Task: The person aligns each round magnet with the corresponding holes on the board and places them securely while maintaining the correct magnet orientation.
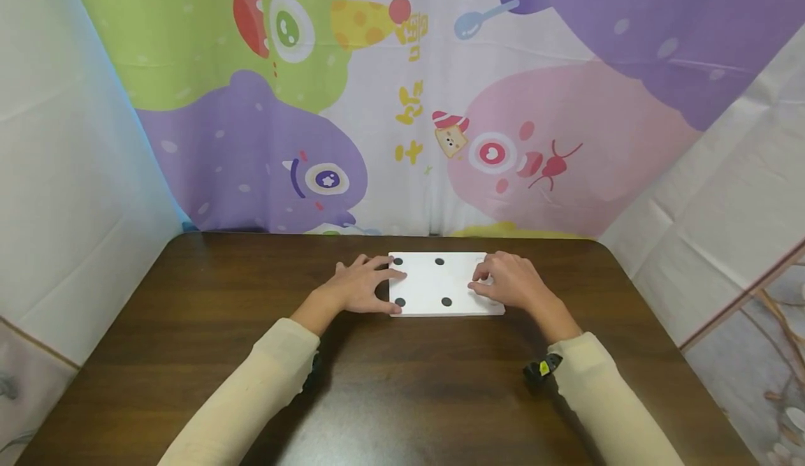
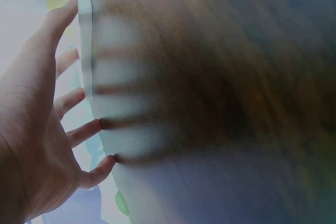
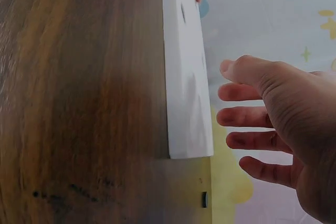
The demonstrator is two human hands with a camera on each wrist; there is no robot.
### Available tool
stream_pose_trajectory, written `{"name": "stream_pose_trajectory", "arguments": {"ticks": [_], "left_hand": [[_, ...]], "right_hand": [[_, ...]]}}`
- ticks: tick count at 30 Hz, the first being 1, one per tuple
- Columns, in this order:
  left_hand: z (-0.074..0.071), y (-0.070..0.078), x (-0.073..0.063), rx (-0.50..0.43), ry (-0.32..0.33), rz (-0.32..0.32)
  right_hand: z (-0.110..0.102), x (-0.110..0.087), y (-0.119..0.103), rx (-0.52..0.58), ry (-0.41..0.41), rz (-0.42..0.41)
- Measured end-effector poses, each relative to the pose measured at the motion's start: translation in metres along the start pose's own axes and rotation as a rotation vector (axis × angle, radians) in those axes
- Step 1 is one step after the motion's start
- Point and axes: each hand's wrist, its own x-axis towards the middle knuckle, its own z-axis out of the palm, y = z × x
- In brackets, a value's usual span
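A flat white board (image 1: 428,286) lies on the brown table, marked with several round black spots. Spread wide, my left hand (image 1: 361,286) is at its left end, with the thumb and a few fingertips overlapping the edge. In the left wrist view the left fingers (image 2: 71,103) point at the tabletop, and the board's pale edge (image 2: 87,51) runs beside them. My right hand (image 1: 511,281) is over the board's right end, its fingers loosely bent and holding nothing. The right wrist view shows the board's thick side (image 3: 186,87) apart from the right fingers (image 3: 247,116).
Dark wood tabletop (image 1: 402,389) extends around the board and towards me. A curtain (image 1: 390,103) with cartoon creatures hangs behind the table's far edge, and pale cloths (image 1: 711,207) hang at the sides. A black device (image 1: 543,368) is strapped at the right wrist.
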Motion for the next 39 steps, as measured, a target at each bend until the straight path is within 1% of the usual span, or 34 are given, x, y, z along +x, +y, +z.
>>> {"name": "stream_pose_trajectory", "arguments": {"ticks": [6,13,24,29,35,39], "left_hand": [[0.001,-0.002,0.001,-0.01,-0.002,-0.002],[0.002,-0.002,0.001,-0.014,-0.002,-0.002],[0.001,0.0,0.0,-0.016,-0.007,-0.008],[0.001,-0.001,0.0,-0.013,-0.008,-0.011],[0.002,-0.001,0.001,-0.01,-0.01,-0.007],[0.002,-0.002,0.002,-0.01,-0.004,-0.002]], "right_hand": [[-0.001,0.0,0.006,0.012,-0.002,0.034],[-0.001,0.001,0.013,0.01,0.014,0.074],[-0.001,0.0,0.023,0.016,-0.01,0.127],[-0.002,0.0,0.026,0.017,0.009,0.132],[-0.005,-0.001,0.031,0.01,0.023,0.157],[-0.005,-0.002,0.035,0.003,0.038,0.152]]}}
